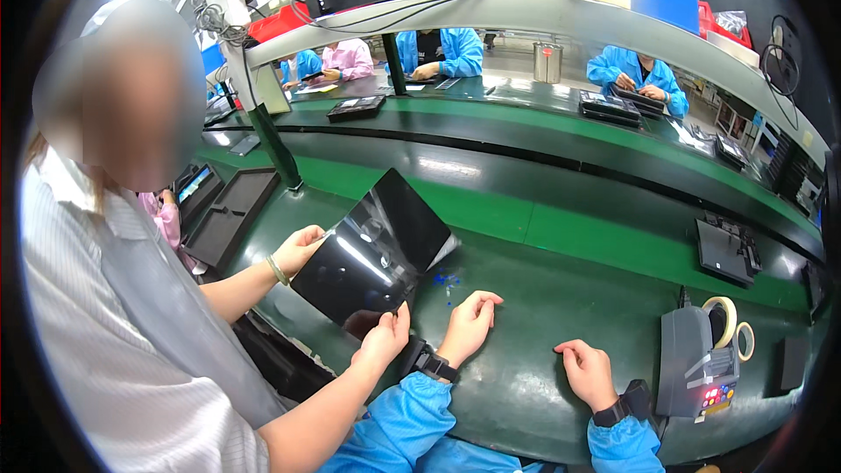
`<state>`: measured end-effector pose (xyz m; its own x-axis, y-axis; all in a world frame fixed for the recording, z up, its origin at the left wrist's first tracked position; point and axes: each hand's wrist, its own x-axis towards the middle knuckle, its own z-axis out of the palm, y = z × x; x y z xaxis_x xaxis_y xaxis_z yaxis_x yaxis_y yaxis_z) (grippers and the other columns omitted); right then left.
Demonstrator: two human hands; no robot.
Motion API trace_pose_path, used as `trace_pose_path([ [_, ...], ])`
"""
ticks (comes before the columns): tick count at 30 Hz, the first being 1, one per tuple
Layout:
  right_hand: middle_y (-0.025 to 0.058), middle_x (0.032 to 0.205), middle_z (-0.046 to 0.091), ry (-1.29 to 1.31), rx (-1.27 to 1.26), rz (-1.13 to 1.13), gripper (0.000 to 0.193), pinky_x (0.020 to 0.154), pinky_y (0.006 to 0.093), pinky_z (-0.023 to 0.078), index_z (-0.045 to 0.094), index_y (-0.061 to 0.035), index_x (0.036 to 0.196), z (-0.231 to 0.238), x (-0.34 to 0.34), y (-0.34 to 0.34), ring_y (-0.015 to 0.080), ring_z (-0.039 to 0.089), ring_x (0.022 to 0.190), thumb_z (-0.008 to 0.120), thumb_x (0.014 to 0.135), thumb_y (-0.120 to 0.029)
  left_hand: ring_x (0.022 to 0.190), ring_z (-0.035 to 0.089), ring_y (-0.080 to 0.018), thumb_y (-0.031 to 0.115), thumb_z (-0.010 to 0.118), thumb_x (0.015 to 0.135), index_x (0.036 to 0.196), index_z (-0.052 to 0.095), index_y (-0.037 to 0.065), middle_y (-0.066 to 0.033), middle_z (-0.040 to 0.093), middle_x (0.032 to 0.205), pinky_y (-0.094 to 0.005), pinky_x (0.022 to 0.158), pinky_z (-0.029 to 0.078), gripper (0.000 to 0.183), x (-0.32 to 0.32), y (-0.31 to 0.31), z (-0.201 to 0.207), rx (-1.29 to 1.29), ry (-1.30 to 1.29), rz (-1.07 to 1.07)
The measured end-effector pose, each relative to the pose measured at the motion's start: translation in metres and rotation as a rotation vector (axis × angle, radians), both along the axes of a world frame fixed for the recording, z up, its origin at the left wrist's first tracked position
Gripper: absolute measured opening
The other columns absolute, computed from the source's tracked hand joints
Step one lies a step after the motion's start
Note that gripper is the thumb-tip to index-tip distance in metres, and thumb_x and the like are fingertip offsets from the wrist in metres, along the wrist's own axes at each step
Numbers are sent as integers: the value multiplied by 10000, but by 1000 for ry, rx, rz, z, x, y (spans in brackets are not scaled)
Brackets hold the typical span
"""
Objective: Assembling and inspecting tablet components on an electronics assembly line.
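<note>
My left hand rests on the green tabletop with its fingers loosely bent, open and holding nothing. A little to the right lies my right hand, also open and loosely curled, with nothing in it. Both wrists wear black bands over blue sleeves. Close on the left, a person in a pale striped smock holds a glossy black flat panel in two hands, tilted above the bench. That person's nearer hand grips its lower edge, near my left wrist. Small blue marks show on the bench beside the panel.
A grey tape dispenser with cream tape rolls stands right of my right hand. Farther right are a black block and a dark flat device. A black tray lies far left. Beyond a green post, people in blue and pink work.
</note>
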<state>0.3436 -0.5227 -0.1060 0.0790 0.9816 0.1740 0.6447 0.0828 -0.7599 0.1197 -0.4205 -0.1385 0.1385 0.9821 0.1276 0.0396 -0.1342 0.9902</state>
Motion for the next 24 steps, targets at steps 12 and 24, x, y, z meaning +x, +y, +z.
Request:
trace_pose_path([
  [12, 84, 539, 557, 44, -12, 14, 135, 478, 288, 391, 672, -44, 866, -7, -4, -4, 156, 529, 467, 551, 852, -102, 541, 502, -64, 95, 483, 922, 943, 621, 32, 1, 551, 618, -232, 489, 396, 153, 18, -1, -6, 39, -107, 214],
  [24, 72, 767, 681, 259, 4, -46, 177, 659, 282, 490, 678, -27, 944, -9, 4, 6, 125, 622, 720, 532, 888, -112, 833, 640, -164, 112, 517, 905, 954, 641, 31, -92, 681, 880, -292, 756, 498, 155, 55, -8, 6, 243, 85, 88],
])
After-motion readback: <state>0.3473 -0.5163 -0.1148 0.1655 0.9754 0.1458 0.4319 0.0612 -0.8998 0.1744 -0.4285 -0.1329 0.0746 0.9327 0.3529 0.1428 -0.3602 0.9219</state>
